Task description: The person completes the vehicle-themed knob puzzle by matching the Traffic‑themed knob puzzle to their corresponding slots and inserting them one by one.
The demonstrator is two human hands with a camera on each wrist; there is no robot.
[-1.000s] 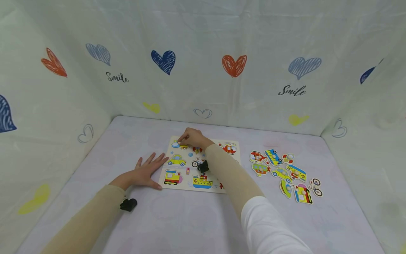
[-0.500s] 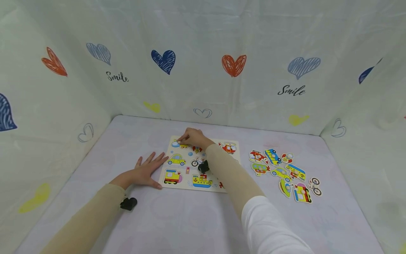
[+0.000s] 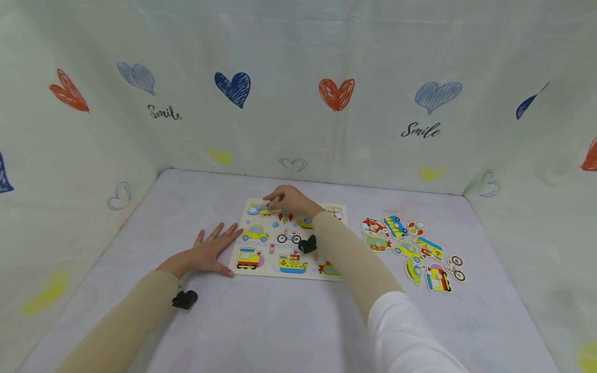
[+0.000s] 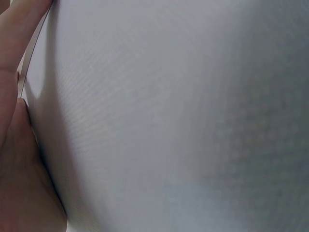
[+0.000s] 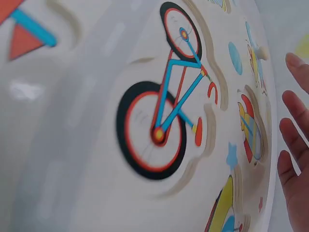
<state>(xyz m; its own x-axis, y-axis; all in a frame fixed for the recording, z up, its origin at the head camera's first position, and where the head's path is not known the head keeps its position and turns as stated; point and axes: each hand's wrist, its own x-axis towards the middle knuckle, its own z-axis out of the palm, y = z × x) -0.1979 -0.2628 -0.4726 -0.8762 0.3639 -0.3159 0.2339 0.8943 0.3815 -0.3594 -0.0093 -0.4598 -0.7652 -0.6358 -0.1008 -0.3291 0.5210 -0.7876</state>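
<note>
A pale wooden puzzle board (image 3: 271, 265) with vehicle pictures lies on the table. My left hand (image 3: 212, 252) rests with fingers spread at its left edge. Above the board's back left part is my right hand (image 3: 291, 201), its fingers loosely extended and holding nothing. Just left of those fingers, a yellow-and-blue airplane piece (image 3: 255, 210) sits at the back left corner. In the right wrist view, a round knob (image 5: 263, 53) stands up from a piece, apart from the fingertips. The bicycle recess (image 5: 166, 106) shows its printed picture. My right hand and forearm cover parts of the board.
Right of the board lie several loose knobbed pieces, among them a helicopter (image 3: 374, 226), a bus (image 3: 395, 227), a car (image 3: 408, 252), a train (image 3: 438, 278) and a bicycle (image 3: 456, 268). A heart-printed curtain (image 3: 298, 124) hangs behind the table.
My right hand's fingers have let go of the airplane piece's knob, and the hand has shifted slightly right. The left hand stays at the board's edge. The head view has shifted a little.
</note>
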